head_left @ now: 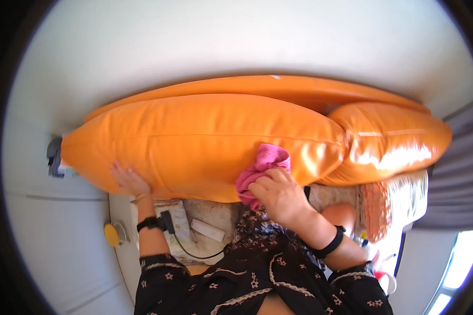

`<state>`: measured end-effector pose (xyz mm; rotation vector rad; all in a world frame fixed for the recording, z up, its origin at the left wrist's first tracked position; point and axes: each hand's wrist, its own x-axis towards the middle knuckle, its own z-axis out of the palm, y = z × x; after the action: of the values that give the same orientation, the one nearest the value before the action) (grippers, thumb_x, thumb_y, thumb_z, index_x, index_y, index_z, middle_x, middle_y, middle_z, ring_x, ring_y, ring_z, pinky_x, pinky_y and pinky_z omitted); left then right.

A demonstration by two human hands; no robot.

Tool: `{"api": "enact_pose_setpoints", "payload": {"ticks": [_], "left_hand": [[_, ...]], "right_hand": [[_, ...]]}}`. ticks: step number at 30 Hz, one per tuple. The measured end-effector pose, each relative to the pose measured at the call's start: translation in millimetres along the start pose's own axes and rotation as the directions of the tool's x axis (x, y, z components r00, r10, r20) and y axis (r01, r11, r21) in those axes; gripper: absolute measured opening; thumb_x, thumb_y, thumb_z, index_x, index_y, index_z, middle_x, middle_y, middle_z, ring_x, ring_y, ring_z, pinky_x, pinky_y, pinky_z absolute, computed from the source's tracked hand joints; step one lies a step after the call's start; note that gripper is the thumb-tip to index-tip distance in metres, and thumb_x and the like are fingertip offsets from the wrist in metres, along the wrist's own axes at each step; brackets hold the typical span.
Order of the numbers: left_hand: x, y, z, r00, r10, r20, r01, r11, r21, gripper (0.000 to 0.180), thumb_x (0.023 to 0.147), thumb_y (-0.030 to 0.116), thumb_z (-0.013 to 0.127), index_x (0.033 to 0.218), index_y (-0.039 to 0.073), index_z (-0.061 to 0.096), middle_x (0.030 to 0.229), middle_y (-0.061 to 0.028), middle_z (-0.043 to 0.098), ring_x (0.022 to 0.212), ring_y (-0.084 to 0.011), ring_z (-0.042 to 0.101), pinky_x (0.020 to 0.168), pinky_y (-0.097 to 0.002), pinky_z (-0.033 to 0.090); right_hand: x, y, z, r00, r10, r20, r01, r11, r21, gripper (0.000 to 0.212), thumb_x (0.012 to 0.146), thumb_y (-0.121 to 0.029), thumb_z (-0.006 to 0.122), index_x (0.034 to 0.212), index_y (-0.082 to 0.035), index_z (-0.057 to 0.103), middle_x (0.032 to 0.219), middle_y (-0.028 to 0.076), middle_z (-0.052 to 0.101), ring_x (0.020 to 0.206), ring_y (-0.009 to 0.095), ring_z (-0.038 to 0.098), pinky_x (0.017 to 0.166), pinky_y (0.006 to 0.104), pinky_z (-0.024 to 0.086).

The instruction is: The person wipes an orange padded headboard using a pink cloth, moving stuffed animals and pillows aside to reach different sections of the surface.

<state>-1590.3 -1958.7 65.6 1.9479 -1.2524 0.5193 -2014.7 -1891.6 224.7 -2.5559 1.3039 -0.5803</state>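
Note:
A long, glossy orange cushion stretches across the view in front of me, with a seam running along its upper part. My left hand lies flat against its lower left side, fingers spread. Bunched in my right hand is a pink cloth, pressed against the cushion's front right of its middle. The fingers close over the cloth, and part of it hangs loose. A second orange cushion meets the first at the right, shining with reflected light.
Behind the cushions rises an orange backrest along a pale wall. Below lie a white box and a black cable on patterned fabric. At right are a ruffled, peach-edged bundle and a grey curtain.

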Motion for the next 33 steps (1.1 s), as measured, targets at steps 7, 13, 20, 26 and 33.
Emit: {"api": "enact_pose_setpoints", "payload": {"ticks": [7, 13, 20, 26, 33], "left_hand": [[3, 75, -72, 0.976, 0.155, 0.156, -0.124, 0.973, -0.196, 0.063, 0.087, 0.025, 0.055, 0.141, 0.004, 0.031, 0.147, -0.0220, 0.024, 0.136, -0.0383, 0.020, 0.110, -0.0496, 0.015], [-65, 263, -94, 0.656, 0.633, 0.411, -0.611, 0.765, -0.204, 0.077, 0.080, 0.042, 0.064, 0.143, 0.016, 0.030, 0.150, -0.0172, 0.015, 0.137, -0.0398, 0.013, 0.103, -0.0657, 0.010], [-71, 291, -76, 0.635, 0.527, 0.565, -0.617, 0.786, -0.039, 0.082, 0.075, 0.048, 0.066, 0.144, 0.031, 0.025, 0.153, -0.0118, 0.010, 0.138, -0.0433, 0.006, 0.099, -0.0720, 0.009], [-93, 335, -95, 0.573, 0.719, 0.393, -0.657, 0.690, -0.304, 0.083, 0.076, 0.034, 0.068, 0.145, 0.017, 0.024, 0.152, -0.0158, 0.010, 0.138, -0.0422, 0.007, 0.104, -0.0658, 0.007], [-148, 492, -87, 0.182, 0.980, 0.079, -0.806, 0.195, -0.559, 0.095, 0.072, 0.052, 0.068, 0.145, 0.014, 0.022, 0.151, -0.0146, 0.016, 0.139, -0.0336, 0.016, 0.108, -0.0605, 0.005]], "right_hand": [[-54, 78, -3, 0.982, -0.017, -0.190, -0.013, 0.988, -0.156, 0.014, 0.073, -0.016, 0.055, 0.087, -0.013, 0.059, 0.088, 0.001, 0.056, 0.096, 0.022, 0.051, 0.098, 0.0395, 0.037], [10, 129, 10, 0.983, 0.088, -0.164, -0.112, 0.983, -0.144, 0.015, 0.076, -0.014, 0.055, 0.088, -0.014, 0.062, 0.094, 0.002, 0.060, 0.098, 0.023, 0.053, 0.086, 0.0337, 0.046], [11, 100, 0, 0.968, 0.206, -0.146, -0.224, 0.967, -0.123, 0.018, 0.074, -0.013, 0.059, 0.092, -0.012, 0.063, 0.097, 0.004, 0.061, 0.101, 0.025, 0.052, 0.088, 0.0352, 0.044], [-114, 85, -21, 0.919, 0.050, -0.392, -0.015, 0.996, 0.091, 0.019, 0.072, -0.005, 0.055, 0.089, -0.007, 0.062, 0.091, 0.009, 0.060, 0.098, 0.029, 0.052, 0.089, 0.0377, 0.042], [-248, 84, -4, 0.493, 0.768, -0.409, -0.512, 0.636, 0.577, 0.032, 0.074, 0.007, 0.050, 0.102, -0.003, 0.062, 0.094, 0.018, 0.064, 0.090, 0.036, 0.059, 0.080, 0.0380, 0.048]]}}
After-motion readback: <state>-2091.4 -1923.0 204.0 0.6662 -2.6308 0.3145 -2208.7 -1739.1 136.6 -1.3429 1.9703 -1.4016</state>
